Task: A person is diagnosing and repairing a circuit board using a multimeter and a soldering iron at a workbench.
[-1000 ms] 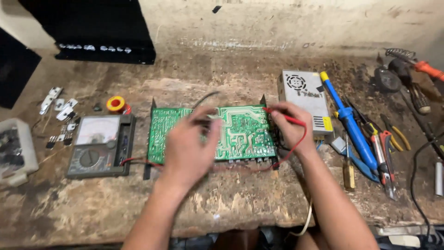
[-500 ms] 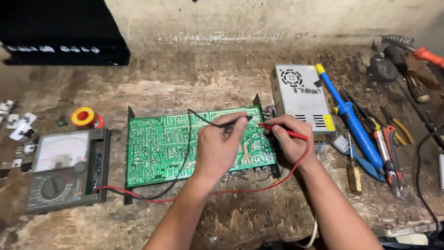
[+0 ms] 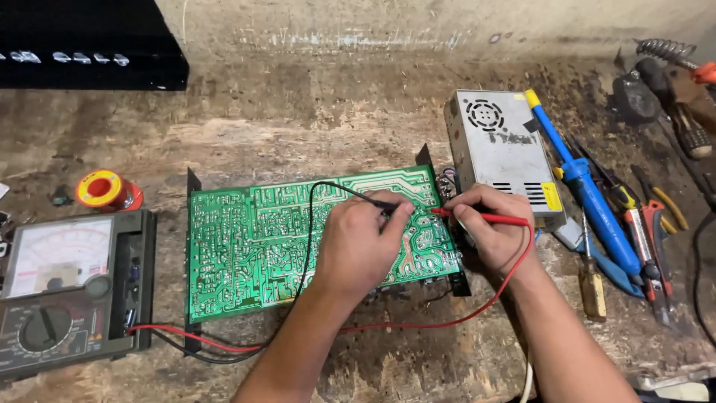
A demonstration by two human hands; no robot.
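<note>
A black probe (image 3: pixel 384 203) is pinched in the left hand (image 3: pixel 358 242), and a red probe (image 3: pixel 481 217) in the right hand (image 3: pixel 496 231). Both tips should be kept still on the green board (image 3: pixel 253 246), which lies longways across the worktop (image 3: pixel 335 127). The tips are pointed toward each other.

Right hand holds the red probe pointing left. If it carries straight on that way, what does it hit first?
Probably the left hand's fingertips, just beyond the red probe tip over the green circuit board; depth is unclear.

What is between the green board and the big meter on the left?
Only bare workbench, crossed low down by the red lead and black lead running from the meter toward the green board, in the head view.
</note>
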